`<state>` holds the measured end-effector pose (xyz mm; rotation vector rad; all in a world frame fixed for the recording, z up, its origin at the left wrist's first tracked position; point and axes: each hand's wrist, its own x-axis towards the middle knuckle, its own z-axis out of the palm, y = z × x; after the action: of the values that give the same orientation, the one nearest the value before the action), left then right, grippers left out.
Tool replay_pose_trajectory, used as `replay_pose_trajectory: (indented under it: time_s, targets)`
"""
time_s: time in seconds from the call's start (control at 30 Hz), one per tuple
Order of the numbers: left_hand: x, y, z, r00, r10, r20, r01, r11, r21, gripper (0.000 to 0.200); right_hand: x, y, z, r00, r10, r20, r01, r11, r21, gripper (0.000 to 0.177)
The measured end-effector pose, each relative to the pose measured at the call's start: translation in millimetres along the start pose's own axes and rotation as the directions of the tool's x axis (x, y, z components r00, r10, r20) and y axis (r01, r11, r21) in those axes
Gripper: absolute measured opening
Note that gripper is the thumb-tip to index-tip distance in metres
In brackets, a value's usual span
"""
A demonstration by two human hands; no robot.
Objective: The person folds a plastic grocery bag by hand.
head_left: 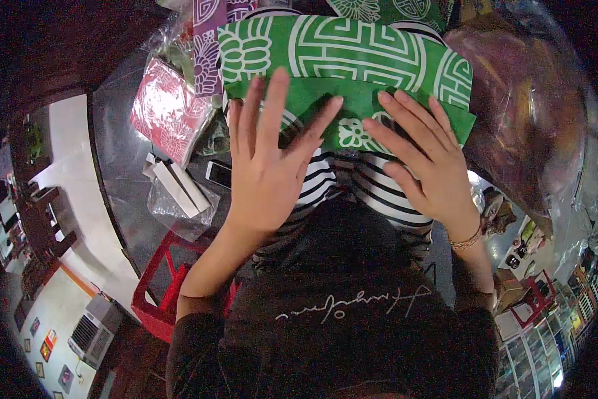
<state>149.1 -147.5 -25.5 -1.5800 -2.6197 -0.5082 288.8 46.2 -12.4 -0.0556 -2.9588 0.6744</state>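
Observation:
A green cloth [352, 50] with white geometric and floral patterns lies across my lap, its near edge folded into a plain green band with a small white flower. My left hand [266, 143] is over the cloth's left part, fingers spread and pointing away from me. On the right, my right hand [425, 146] rests its outstretched fingertips on the folded band. Both palms face down, and neither hand grips anything. Under the cloth, black-and-white striped trousers [385, 189] cover my legs.
Left of the cloth are a plastic-wrapped red patterned pack [166, 106], a purple patterned cloth [207, 56], a phone [219, 174] and a white folded item [179, 189] in clear plastic. A red stool [156, 279] stands lower left. A large clear plastic bag [525, 113] bulges at right.

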Motion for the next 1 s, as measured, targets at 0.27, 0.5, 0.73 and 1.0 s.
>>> replay_pose_trajectory:
  time_s: [0.27,0.5,0.73,1.0]
  targets:
    - [-0.4,-20.4,-6.9,0.983,0.092,0.159,-0.093,0.996,-0.002,0.048,-4.5,3.9,9.3,1.000,-0.012,0.021,0.014,0.991,-0.132,0.051]
    - [-0.7,-22.9,-6.0,0.980,0.113,0.165,-0.106,0.993,-0.049,0.046,-8.3,6.9,10.2,0.998,-0.059,0.031,0.063,0.983,-0.173,0.044]
    - [0.5,-18.4,-4.1,0.983,0.108,0.147,-0.100,0.993,-0.065,0.047,5.1,-26.9,19.7,0.999,-0.033,-0.040,0.025,0.984,-0.176,0.051]
    - [1.0,-15.8,-5.9,0.987,0.054,0.151,-0.047,0.998,-0.049,0.041,-40.4,1.6,11.3,0.998,0.023,-0.050,-0.030,0.990,-0.139,0.043]
